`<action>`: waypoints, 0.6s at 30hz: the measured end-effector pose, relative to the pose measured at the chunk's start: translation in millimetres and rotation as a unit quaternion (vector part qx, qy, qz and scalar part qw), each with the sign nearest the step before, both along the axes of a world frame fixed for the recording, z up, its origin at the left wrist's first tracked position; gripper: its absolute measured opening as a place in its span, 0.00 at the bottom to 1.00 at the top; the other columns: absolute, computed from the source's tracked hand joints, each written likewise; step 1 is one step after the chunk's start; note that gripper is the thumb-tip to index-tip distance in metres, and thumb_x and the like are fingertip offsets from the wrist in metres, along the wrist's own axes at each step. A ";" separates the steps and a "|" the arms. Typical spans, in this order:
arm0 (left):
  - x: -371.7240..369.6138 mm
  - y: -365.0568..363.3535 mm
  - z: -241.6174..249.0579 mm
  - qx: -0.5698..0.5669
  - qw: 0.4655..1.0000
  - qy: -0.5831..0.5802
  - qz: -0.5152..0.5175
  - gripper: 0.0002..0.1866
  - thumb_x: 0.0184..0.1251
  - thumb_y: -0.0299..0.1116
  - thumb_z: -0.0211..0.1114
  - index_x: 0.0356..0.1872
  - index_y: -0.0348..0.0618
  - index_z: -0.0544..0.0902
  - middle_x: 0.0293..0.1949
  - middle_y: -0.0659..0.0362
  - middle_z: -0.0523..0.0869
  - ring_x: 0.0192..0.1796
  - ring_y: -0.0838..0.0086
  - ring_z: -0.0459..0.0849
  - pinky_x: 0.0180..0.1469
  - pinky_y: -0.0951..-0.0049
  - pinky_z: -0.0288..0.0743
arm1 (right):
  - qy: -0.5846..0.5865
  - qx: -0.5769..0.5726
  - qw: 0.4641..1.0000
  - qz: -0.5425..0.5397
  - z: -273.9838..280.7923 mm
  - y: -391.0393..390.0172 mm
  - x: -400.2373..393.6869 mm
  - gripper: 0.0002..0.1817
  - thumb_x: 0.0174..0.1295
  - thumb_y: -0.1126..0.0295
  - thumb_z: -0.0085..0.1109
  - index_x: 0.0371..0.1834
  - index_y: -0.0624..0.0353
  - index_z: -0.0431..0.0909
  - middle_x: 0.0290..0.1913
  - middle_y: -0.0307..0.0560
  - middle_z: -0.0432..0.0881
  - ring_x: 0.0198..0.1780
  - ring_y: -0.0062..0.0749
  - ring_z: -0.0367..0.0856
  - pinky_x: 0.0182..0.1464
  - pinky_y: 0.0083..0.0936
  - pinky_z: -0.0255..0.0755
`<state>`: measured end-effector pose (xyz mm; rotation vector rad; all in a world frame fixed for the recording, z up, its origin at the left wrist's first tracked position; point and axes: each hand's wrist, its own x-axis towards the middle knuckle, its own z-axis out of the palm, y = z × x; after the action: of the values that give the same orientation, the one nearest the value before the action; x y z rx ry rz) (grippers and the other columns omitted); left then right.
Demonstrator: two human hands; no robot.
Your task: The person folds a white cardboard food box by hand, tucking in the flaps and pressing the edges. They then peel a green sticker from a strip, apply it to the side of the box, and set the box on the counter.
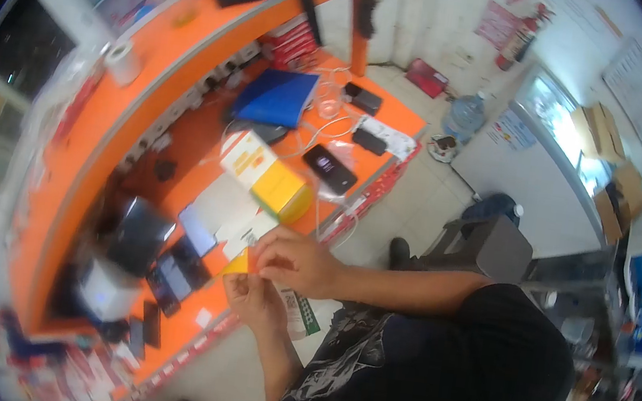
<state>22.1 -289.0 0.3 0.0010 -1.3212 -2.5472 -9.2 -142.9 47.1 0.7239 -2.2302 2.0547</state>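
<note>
Between my hands, in front of my torso, is a small yellow piece (pixel 238 261), perhaps paper or film. My left hand (pixel 254 298) pinches it from below. My right hand (pixel 291 261) comes in from the right with its fingers curled at the edge of the same piece. Just beyond them on the orange table lies a white sheet (pixel 241 227) with a printed code. A yellow and white box (pixel 271 178) lies tilted past that. Below my right hand a white and green printed packet (pixel 297 314) shows partly; what supports it cannot be made out.
On the orange table (pixel 190 152) are a blue folder (pixel 276 97), a dark phone (pixel 330 169), cables and several other phones, including one at left (pixel 177 275). A raised orange shelf (pixel 121 100) curves along the far side. A grey stool (pixel 483 248) stands on the right.
</note>
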 end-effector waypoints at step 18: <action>18.0 208.7 16.2 -0.086 0.969 -0.027 -0.231 0.11 0.75 0.25 0.64 0.53 0.42 0.74 0.45 0.60 0.78 0.46 0.76 0.79 0.51 0.74 0.76 | 0.127 0.093 0.936 -0.316 -9.7 215.4 74.1 0.13 0.62 0.73 0.66 0.49 0.58 0.78 0.57 0.51 0.78 0.58 0.42 0.78 0.59 0.33 0.74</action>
<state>40.1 -80.3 16.5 -0.3068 -1.7323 -2.8031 64.9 72.6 37.4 0.2029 -2.1425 1.3807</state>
